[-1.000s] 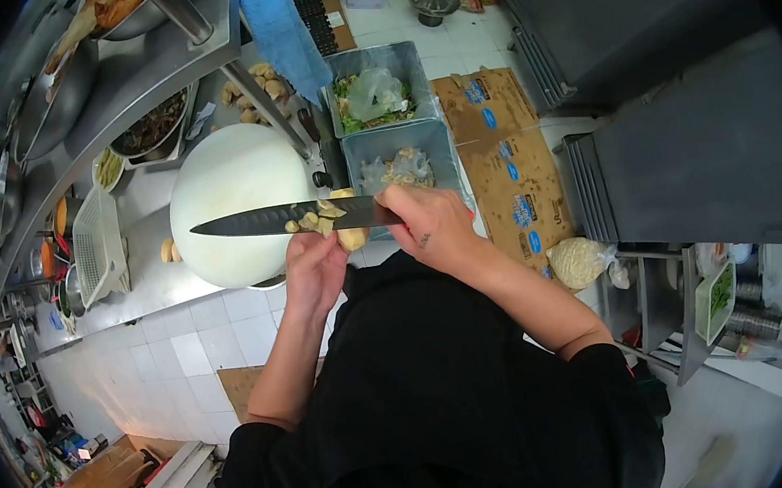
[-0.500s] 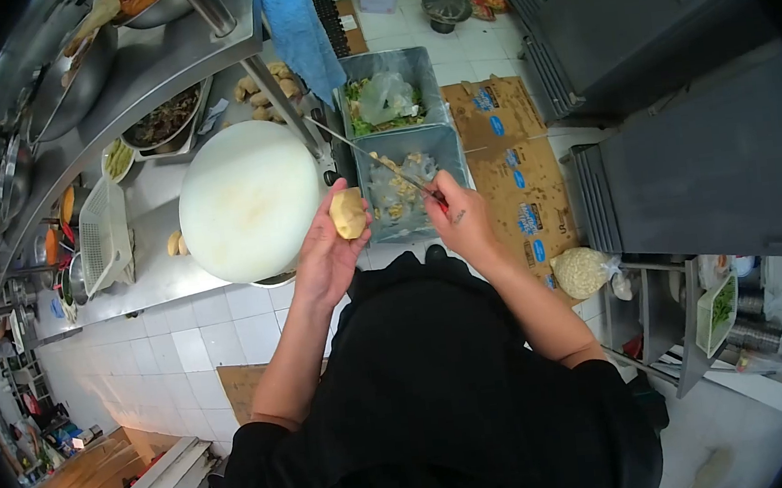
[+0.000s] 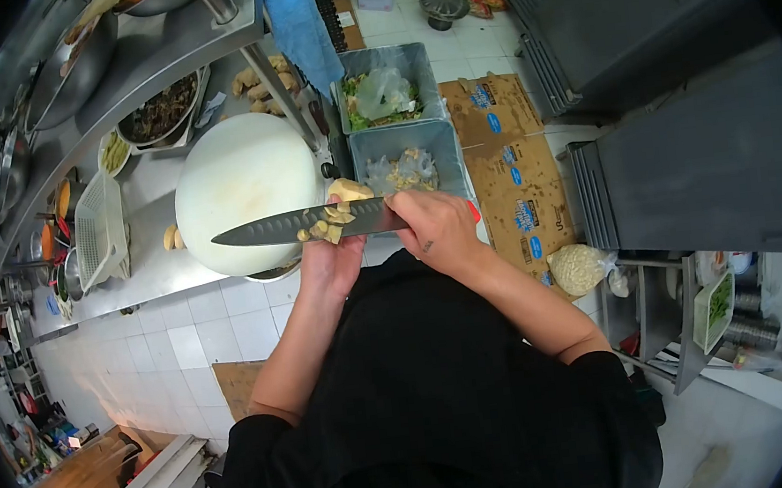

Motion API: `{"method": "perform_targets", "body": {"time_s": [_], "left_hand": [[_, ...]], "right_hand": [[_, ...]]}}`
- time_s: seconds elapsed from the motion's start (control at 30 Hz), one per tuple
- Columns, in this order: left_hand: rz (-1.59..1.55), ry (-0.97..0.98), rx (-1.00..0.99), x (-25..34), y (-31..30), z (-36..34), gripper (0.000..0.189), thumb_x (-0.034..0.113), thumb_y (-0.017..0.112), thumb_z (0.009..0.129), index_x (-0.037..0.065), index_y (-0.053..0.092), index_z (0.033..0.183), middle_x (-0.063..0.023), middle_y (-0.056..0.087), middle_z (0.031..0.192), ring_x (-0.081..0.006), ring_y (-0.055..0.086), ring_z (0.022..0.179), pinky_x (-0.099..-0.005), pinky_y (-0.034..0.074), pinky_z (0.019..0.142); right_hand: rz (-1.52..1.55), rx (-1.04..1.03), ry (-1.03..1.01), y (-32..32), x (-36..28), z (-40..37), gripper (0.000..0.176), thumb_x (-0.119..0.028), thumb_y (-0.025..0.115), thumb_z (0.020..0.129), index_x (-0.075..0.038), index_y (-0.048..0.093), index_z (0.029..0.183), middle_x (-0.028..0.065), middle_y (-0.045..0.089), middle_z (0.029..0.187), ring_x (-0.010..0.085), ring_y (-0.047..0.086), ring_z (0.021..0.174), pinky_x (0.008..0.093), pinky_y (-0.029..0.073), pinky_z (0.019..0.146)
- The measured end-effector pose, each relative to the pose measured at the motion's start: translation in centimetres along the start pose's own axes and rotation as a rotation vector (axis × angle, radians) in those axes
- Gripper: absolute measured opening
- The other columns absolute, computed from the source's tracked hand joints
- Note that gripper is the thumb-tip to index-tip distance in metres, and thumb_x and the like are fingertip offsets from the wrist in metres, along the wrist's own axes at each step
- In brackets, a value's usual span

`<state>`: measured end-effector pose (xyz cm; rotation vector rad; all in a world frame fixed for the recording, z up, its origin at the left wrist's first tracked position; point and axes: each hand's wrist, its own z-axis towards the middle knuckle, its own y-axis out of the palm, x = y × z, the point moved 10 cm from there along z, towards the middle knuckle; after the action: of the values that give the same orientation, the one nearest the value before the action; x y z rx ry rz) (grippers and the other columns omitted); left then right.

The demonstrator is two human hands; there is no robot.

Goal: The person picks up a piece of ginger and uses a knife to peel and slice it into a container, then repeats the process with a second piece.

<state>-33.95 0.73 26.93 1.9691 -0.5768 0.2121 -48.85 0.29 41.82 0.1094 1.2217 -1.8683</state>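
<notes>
My left hand (image 3: 328, 259) holds a pale yellow piece of ginger (image 3: 346, 192) just below the blade. A long dark chef's knife (image 3: 295, 225) lies flat across it, its tip pointing left, gripped at the handle by my right hand (image 3: 435, 228). Peel scraps (image 3: 328, 226) cling to the blade near the ginger. Both hands hover over the near rim of a grey bin (image 3: 453, 149) that holds peelings, beside a round white cutting board (image 3: 240, 193).
A second grey bin (image 3: 383, 83) with greens and plastic stands farther back. More ginger pieces (image 3: 260, 80) lie on the steel counter beyond the board, near a tray of dark food (image 3: 157, 111) and a white basket (image 3: 99, 227). Flattened cardboard (image 3: 506, 162) covers the floor at right.
Half a second ago the knife pointed away over the bin and the ginger sat bare in my left hand. Now the blade is back flat across the ginger, with scraps on it.
</notes>
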Motion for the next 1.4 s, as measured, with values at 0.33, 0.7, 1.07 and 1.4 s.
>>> {"method": "perform_targets", "body": {"time_s": [0.33, 0.7, 1.07, 1.4], "left_hand": [[0.057, 0.102, -0.076, 1.7, 2.6, -1.3, 0.032, 0.02, 0.061, 0.105, 0.004, 0.056, 0.133, -0.0119, 0.062, 0.133, -0.0254, 0.058, 0.13, -0.0425, 0.05, 0.111], [-0.022, 0.101, -0.055, 1.8, 2.6, -1.8, 0.038, 0.02, 0.056, 0.107, 0.003, 0.052, 0.14, -0.0094, 0.06, 0.136, -0.0243, 0.059, 0.127, -0.0407, 0.052, 0.108], [0.104, 0.152, -0.205, 2.6, 4.1, -2.0, 0.043, 0.02, 0.056, 0.107, -0.004, 0.045, 0.142, -0.0181, 0.058, 0.138, -0.0294, 0.058, 0.13, -0.0492, 0.049, 0.114], [0.139, 0.159, -0.226, 2.7, 4.4, -3.0, 0.045, 0.018, 0.06, 0.105, -0.006, 0.047, 0.141, -0.0179, 0.061, 0.137, -0.0302, 0.059, 0.13, -0.0498, 0.048, 0.114]], "right_hand": [[-0.058, -0.07, 0.2, 1.5, 6.9, -1.9, 0.024, -0.002, 0.069, 0.078, -0.009, 0.053, 0.094, 0.0113, 0.069, 0.082, 0.0369, 0.069, 0.074, 0.0478, 0.052, 0.06], [0.054, -0.065, -0.002, -0.3, -0.6, 1.3, 0.024, -0.003, 0.07, 0.077, -0.009, 0.05, 0.091, 0.0106, 0.064, 0.076, 0.0373, 0.066, 0.07, 0.0485, 0.049, 0.057], [0.076, -0.087, 0.06, -0.3, 1.7, 0.9, 0.023, -0.004, 0.071, 0.079, -0.009, 0.052, 0.091, 0.0104, 0.067, 0.077, 0.037, 0.068, 0.071, 0.0474, 0.05, 0.058], [-0.004, -0.125, 0.126, 0.9, 5.4, 0.3, 0.024, -0.002, 0.07, 0.076, -0.009, 0.051, 0.089, 0.0108, 0.066, 0.078, 0.0365, 0.067, 0.072, 0.0481, 0.05, 0.057]]}}
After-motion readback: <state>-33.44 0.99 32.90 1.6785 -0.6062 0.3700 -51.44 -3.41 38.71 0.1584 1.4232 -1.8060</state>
